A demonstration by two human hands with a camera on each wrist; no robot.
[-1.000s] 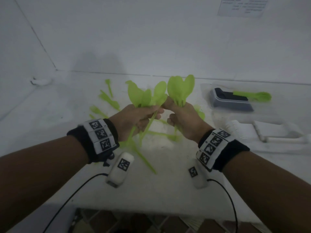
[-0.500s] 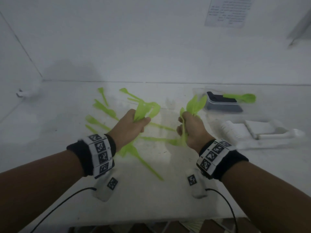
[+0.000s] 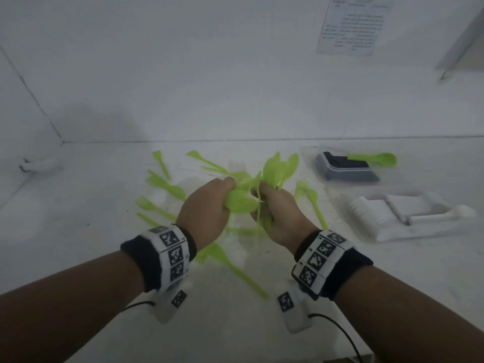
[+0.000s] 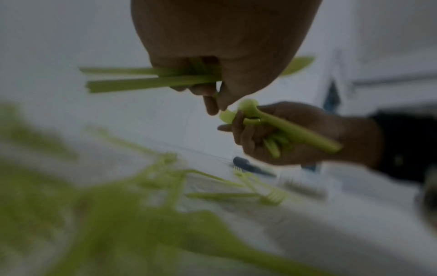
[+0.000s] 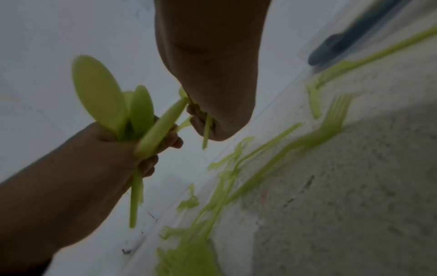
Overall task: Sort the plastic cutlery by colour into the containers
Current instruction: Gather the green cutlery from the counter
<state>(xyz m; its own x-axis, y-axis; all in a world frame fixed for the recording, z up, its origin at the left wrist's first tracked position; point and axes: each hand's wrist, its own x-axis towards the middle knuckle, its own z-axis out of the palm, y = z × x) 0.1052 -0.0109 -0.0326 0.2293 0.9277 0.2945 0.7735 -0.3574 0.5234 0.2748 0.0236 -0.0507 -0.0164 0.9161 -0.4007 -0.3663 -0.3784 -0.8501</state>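
Each grip, left hand (image 3: 207, 205) and right hand (image 3: 281, 213), clutches green spoons (image 3: 279, 167); below them green forks (image 3: 230, 265) litter the bench (image 3: 78, 231), so sorting looks barely begun.

The cutlery (image 3: 237, 203) is lime green. The table (image 3: 91, 244) is white, speckled grey. Right of the cutlery, one container (image 3: 345, 170) is dark blue-grey; the tray (image 3: 408, 226) beside it is white. The wristbands (image 3: 167, 255) are black with white-and-black square markers.

smooth plastic spoons (image 3: 280, 169), speckled matt table (image 3: 131, 258)
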